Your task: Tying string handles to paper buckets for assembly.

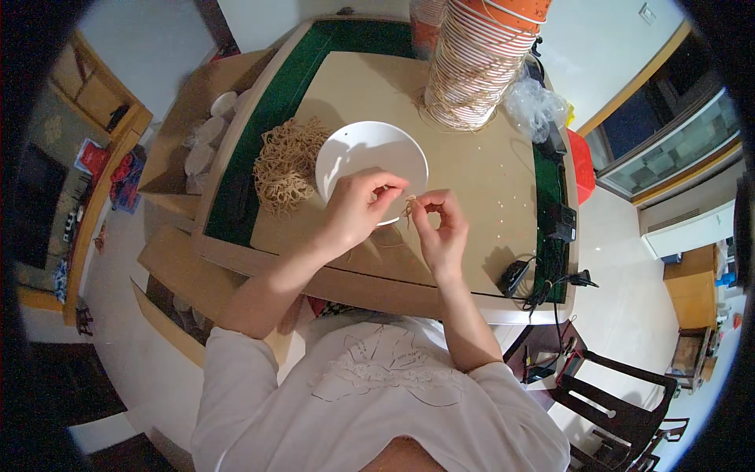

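Note:
Over the near rim of a white bowl (377,141), both hands are held close together. My right hand (442,236) pinches a small tuft of tan cord (409,208) between thumb and fingers, with ends hanging down. My left hand (358,208) is closed in a pinch just left of it; whatever its fingertips hold is too small to make out. A tangled heap of tan cord (287,169) lies left of the bowl. At the far right stands a tall stack of white and orange paper cups (476,79), with tan cord looped round it.
The brown board (354,86) lies on a table with a green border (244,169). Black adapters and cables (515,275) run along the right edge, near a clear plastic bag (535,106). Cardboard boxes (169,153) stand at left; a dark chair (621,397) is at lower right.

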A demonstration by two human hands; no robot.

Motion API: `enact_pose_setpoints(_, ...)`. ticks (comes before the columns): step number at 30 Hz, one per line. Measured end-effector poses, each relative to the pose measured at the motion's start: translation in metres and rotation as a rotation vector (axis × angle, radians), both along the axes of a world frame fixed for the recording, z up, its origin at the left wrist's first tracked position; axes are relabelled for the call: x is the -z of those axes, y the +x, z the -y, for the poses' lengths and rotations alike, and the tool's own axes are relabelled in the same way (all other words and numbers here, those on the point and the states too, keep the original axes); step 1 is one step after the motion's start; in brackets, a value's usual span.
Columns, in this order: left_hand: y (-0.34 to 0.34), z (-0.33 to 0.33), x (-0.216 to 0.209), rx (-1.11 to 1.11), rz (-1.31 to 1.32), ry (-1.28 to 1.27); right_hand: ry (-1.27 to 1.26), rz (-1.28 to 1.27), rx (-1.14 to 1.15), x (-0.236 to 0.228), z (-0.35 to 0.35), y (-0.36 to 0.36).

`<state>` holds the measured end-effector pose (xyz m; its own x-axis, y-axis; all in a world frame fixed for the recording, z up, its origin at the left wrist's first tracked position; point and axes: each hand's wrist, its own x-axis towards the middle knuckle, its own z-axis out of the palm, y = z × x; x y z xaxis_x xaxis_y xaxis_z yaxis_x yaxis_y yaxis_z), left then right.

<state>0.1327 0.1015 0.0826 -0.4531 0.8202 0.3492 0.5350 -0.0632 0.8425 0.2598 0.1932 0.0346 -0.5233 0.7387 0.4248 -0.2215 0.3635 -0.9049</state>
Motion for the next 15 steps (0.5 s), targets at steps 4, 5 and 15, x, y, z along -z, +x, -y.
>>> enact_pose_setpoints(4,-0.002,-0.001,0.004,0.055,0.101,-0.024,0.014,-0.025,0.002,-0.002,0.001,-0.001)
enact_pose_setpoints(5,-0.002,0.0,0.002,0.056,0.101,-0.025,0.024,-0.032,0.004,-0.001,0.0,-0.001)
enact_pose_setpoints(15,-0.005,-0.002,0.006,0.054,0.134,-0.002,0.01,-0.02,-0.001,0.002,-0.001,-0.002)
